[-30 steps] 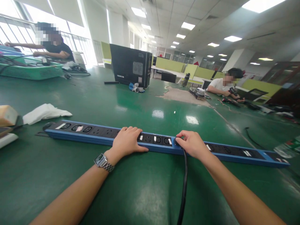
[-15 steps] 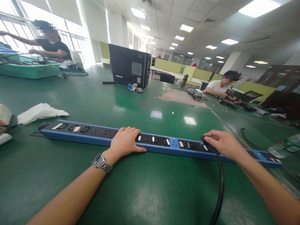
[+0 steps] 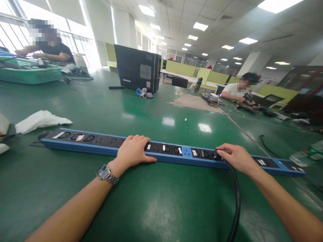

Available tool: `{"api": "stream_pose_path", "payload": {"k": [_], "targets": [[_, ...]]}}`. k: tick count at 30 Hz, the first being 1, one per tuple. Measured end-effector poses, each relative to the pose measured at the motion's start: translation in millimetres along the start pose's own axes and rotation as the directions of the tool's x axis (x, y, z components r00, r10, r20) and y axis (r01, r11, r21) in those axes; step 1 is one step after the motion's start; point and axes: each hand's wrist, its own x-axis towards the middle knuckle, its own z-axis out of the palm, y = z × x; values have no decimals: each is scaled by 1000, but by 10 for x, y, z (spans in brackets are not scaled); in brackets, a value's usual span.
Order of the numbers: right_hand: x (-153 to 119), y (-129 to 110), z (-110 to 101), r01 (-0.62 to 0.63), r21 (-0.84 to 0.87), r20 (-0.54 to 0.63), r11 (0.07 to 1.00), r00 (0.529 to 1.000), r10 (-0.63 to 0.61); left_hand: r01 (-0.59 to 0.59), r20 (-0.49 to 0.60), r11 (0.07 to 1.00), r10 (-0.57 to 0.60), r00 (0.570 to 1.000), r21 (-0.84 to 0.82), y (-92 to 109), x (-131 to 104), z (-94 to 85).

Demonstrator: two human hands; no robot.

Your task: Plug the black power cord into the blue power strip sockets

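A long blue power strip (image 3: 83, 150) with a black socket face lies across the green table in front of me. My left hand (image 3: 132, 151) is wrapped over its middle, thumb along the near side and fingers across the top. Right of centre, my right hand (image 3: 236, 157) pinches a black plug (image 3: 216, 155) between thumb and fingers. The plug is down at the strip's socket face; how deep it sits in a socket I cannot tell. From it a thick black power cord (image 3: 237, 201) hangs toward me over the table.
White cloth (image 3: 41, 121) lies at left, a plastic bottle (image 3: 306, 154) at right. Farther back are a black computer case (image 3: 136, 70), gloves (image 3: 144, 93) and a green basket (image 3: 32, 75) of cables. Two people sit at the far left and far right.
My right hand has lowered the plug onto the strip's face, covering the socket that showed beneath it. My left hand keeps its hold. The person at left has drawn an arm in.
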Motion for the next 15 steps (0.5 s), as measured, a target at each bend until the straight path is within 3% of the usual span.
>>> {"api": "stream_pose_path", "payload": {"k": [5,8,10,13,15], "targets": [[21,-12,-60,-34,-4,-21,999,999,34,8,6,1000,-8,1000,11,-10,-14,-4],[44,-193,-166,-100,109,-186,989,975,120,-16,-24,999,15,1000,-42,-3,-39,-16],[61,-480,-145,-87,209,-235,974,962,137,-69,-98,990,57,994,-120,65,-59,-29],[63,-1109,61,44,269,-85,962,996,-21,-178,-221,958,128,967,-226,274,-92,-35],[15,-1520,196,141,352,14,925,988,-156,-239,-260,931,167,951,-277,410,-113,-15]]}}
